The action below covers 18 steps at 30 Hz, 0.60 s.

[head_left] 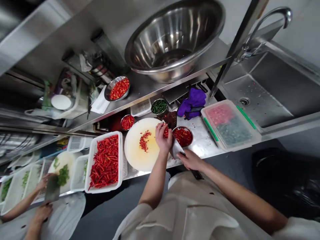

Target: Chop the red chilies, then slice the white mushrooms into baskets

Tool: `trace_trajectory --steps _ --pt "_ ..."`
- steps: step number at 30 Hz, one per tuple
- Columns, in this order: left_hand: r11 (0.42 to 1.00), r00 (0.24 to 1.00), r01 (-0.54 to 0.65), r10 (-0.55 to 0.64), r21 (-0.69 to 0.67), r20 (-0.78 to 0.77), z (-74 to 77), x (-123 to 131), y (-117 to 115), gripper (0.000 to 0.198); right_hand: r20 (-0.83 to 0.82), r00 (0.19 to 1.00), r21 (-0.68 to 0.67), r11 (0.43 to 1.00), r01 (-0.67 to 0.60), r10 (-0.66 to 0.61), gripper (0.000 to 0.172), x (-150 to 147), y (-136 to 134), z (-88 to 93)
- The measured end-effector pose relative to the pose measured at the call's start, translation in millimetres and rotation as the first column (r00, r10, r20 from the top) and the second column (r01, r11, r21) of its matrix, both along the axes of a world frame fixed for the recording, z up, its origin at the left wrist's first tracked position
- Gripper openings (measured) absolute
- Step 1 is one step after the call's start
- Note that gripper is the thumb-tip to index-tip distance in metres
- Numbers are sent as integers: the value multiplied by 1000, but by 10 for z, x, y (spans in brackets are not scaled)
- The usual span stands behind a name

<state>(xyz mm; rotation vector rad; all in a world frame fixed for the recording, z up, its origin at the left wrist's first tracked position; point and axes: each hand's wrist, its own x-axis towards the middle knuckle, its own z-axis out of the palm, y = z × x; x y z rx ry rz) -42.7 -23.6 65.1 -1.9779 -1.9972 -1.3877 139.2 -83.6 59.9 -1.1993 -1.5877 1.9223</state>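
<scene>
Red chillies [166,132] in left hand [163,138], cleaver [176,148] alongside

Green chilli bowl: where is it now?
The green chilli bowl sits beyond the round cutting board, between a white perforated tray and the purple cloth, head view centre.

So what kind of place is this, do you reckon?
Probably a commercial kitchen's prep line: a steel sink set into the counter, a huge steel bowl, and a full tray of red chillies.
</scene>
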Motion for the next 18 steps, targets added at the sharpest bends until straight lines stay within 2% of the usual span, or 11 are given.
trace_trajectory --steps 2,5,7,9,12,15,18 --pt "999 1000 -10 10 -40 4 -151 286 88 46 85 996 116 993 -11 1 38 321 87 15" --pt "982 999 -30 25 -187 -30 -496 584 188 49 218 975 210 978 2 -49 32 710 225 -8" --pt "956 999 -26 18 -291 -33 -716 678 227 48 304 949 248 969 10 -87 30 909 311 -60" --pt "943 1000 -15 10 -332 -17 -860 694 237 43 363 925 258 966 20 -116 29 1069 377 -138" --pt "955 1000 5 -6 -298 -2 -882 592 188 36 356 925 190 980 65 -131 33 1227 422 -268" --pt "972 1000 -5 8 -235 12 -750 350 51 34 202 967 57 988 146 -155 44 1240 423 -361" --pt "978 997 -67 72 -199 17 -621 -33 -195 34 24 982 -112 975 190 -188 53 1083 418 -386"
